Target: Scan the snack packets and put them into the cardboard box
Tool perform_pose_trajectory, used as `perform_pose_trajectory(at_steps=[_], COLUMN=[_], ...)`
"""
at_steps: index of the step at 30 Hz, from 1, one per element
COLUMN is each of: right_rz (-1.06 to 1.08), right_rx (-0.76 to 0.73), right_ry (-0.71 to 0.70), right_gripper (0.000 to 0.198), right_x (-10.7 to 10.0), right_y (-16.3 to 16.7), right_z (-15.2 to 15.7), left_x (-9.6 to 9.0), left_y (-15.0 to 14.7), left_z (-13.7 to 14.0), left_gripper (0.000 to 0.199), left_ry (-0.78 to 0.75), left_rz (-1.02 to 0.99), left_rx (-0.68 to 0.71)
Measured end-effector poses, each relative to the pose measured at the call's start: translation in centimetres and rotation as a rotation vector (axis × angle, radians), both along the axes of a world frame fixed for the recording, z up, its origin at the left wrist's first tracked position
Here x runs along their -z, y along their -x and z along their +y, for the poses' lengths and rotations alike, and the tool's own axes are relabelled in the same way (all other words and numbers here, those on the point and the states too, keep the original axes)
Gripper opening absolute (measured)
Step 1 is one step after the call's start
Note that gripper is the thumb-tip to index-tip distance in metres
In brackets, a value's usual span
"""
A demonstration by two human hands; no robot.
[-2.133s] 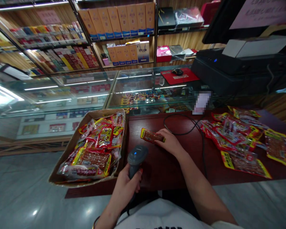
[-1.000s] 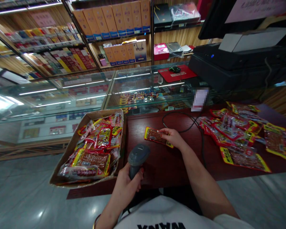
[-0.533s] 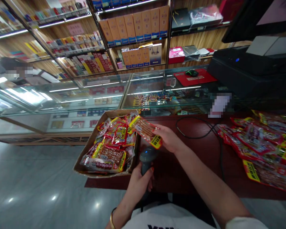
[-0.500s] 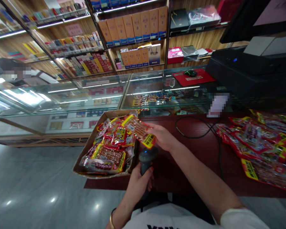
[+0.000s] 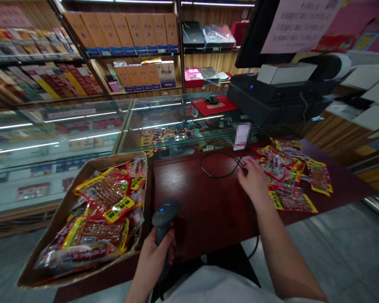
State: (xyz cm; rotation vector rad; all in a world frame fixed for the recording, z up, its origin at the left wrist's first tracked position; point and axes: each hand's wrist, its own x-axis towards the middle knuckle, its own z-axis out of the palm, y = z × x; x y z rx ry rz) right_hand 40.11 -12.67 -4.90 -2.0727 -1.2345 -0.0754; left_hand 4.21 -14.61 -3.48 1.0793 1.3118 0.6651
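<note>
My left hand (image 5: 156, 252) is wrapped around the handle of a dark grey barcode scanner (image 5: 166, 212), whose head has a small blue light. Over the dark red counter, my right hand (image 5: 254, 181) reaches out with thumb and fingers apart, and nothing shows in its grasp. It is beside a loose pile of snack packets (image 5: 281, 164) in red and yellow wrappers, near a black cable (image 5: 205, 166). To the left, a cardboard box (image 5: 148, 176) is full of similar packets; one clear-fronted snack packet (image 5: 104, 193) lies on top.
A glass display case (image 5: 94, 126) runs behind the counter (image 5: 189, 202). A red mat with a mouse (image 5: 211, 99) lies on the glass. At the back right stand a black machine (image 5: 271, 99) and a monitor (image 5: 252, 33). Shelves of boxes line the wall.
My right hand has let go of a snack packet, which now lies in the box, and moved right to the pile. My left hand still grips the scanner. The view has turned right.
</note>
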Motion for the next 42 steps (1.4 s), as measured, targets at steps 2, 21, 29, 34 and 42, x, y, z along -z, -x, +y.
perform_pose_trajectory(at_steps=[2,21,29,34,42], right_rz=[-0.183,-0.247,-0.02,0.17,0.608], right_rx=[0.194,-0.448,-0.454,-0.343,-0.587], right_ry=[0.129,0.122,0.078,0.209,0.315], right_gripper=[0.043,0.03,0.029,0.044,0.034], right_x=[1.0,2.5,3.1,2.2,2.9], right_y=[-3.8,9.0,10.3,9.0,10.0], right_z=[-2.1,-4.2,-4.6,-2.0,1.7], left_x=[-0.1,-1.0,-1.1,-0.4,-1.1], left_y=[-0.5,-0.6,-0.5,-0.5,-0.9], left_z=[0.3,-0.1,-0.2,-0.4,-0.8], left_gripper=[0.048,0.046,0.044,0.043,0.037], left_ry=[0.001,0.009,0.015,-0.005,-0.005], left_rz=[-0.005,-0.016,-0.04,-0.036,-0.036], left_rx=[0.013,-0.038,-0.052,-0.018,0.039])
